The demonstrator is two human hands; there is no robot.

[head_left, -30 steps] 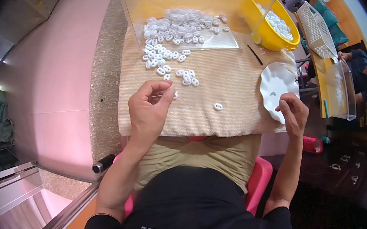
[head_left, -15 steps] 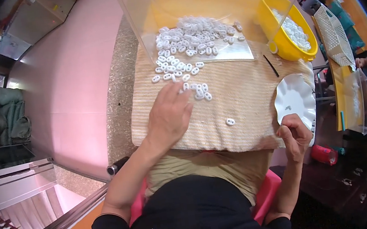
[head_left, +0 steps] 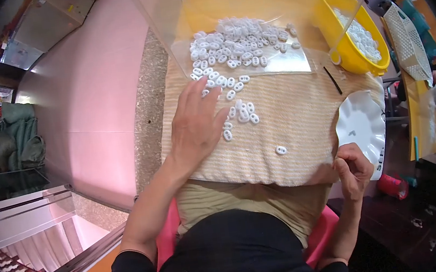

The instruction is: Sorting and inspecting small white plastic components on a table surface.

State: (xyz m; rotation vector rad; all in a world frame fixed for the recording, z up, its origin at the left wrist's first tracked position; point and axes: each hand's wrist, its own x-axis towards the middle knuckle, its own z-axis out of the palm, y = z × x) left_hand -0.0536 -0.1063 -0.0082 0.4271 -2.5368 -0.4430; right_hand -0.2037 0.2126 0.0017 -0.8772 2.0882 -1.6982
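Observation:
My left hand (head_left: 196, 119) lies palm down on the striped towel with its fingers stretched out, their tips at the near edge of a spread of small white oval pieces with two holes (head_left: 216, 77). Beside its thumb is a small cluster of the same pieces (head_left: 243, 112). One lone white piece (head_left: 281, 150) sits nearer to me. My right hand (head_left: 354, 169) is closed in a pinch at the near side of a white wavy-rimmed dish (head_left: 352, 112); what its fingertips hold, if anything, is too small to make out. Tiny grey bits (head_left: 351, 133) lie in the dish.
A clear plastic bin (head_left: 296, 68) lies open toward me at the far side, with a heap of white pieces (head_left: 241, 34) in it. A yellow basket (head_left: 334, 26) holding more pieces stands to its right. A thin black stick (head_left: 333, 80) lies on the towel (head_left: 210, 163).
My left hand has moved slightly forward among the white pieces, and a few now lie nearer beside its thumb. The right hand keeps its pinch by the dish. The whole view has shifted slightly.

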